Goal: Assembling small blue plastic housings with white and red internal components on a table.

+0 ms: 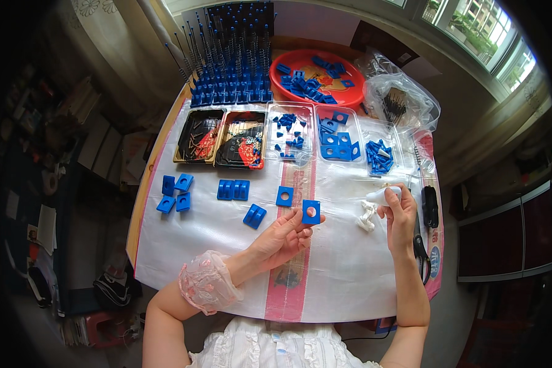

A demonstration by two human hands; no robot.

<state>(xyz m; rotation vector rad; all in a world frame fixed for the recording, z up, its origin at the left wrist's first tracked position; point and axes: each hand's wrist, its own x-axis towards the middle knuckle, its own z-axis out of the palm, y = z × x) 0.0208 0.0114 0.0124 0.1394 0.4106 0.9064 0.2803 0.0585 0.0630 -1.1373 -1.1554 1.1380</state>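
Person works at bench [134,240]. Left grip [280,237] pinched closed, thumb and fingers on the lower part of a holed blue square [311,203], center of frame. Right grip [398,213] curled around a small white container [380,197], right of center, near a crumpled white wad [367,218]; container's exact kind unclear. Second holed square [284,189] lies just beyond left grip. Four blue pieces [184,182] at left, red basin [352,69] with blue parts [313,94] at top center.

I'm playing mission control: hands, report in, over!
Left hand: holding blue square plate with hole. Right hand: gripping white tapered object. Crumpled white scraps beside right hand.
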